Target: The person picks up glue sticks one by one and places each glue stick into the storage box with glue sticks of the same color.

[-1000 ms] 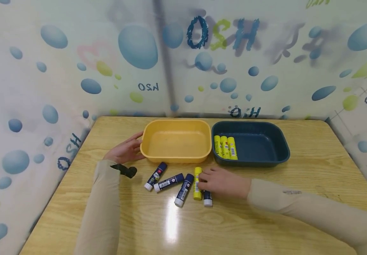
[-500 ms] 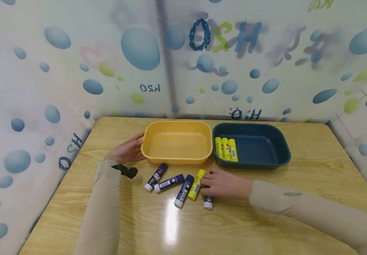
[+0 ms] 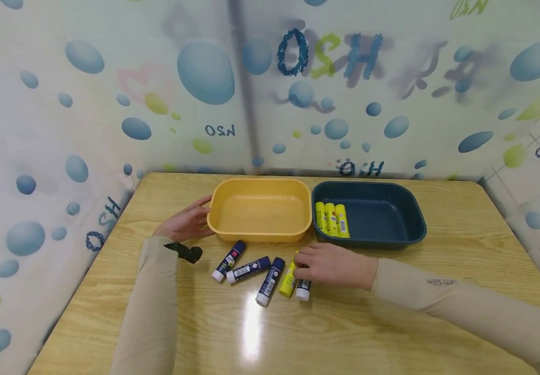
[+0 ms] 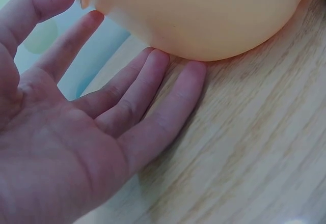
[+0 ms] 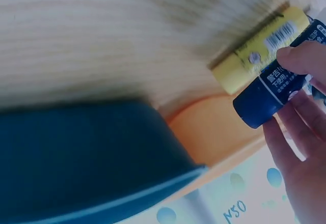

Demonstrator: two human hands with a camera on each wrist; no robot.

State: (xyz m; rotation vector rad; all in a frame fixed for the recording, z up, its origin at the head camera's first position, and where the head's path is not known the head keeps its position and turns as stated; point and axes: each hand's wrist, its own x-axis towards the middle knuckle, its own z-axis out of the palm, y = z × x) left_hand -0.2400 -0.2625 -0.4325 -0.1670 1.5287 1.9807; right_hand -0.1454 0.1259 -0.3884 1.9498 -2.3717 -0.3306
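Observation:
My right hand (image 3: 333,264) pinches a navy glue stick (image 5: 275,89) between thumb and fingers; in the head view mostly its white end shows below the hand. Beside it on the table lies a yellow glue stick (image 5: 270,46), its upper part partly hidden by the fingers in the head view. With fingers spread, my left hand (image 3: 185,221) touches the left side of an orange-yellow plastic basin (image 3: 260,237) with its fingertips. Three more navy glue sticks, a left one (image 3: 229,261), a middle one (image 3: 248,270) and a right one (image 3: 270,282), lie in front of the basin.
A dark blue basin (image 3: 387,243) stands right of the orange-yellow one. Inside, at its left end, three yellow glue sticks (image 3: 330,219) lie side by side. A patterned curtain (image 3: 270,104) hangs behind the wooden table (image 3: 223,333).
The loose yellow glue stick has gone from upright in view to slanted, leaning toward the navy one on its left. The navy stick at my right hand has shifted slightly. My left hand stays put.

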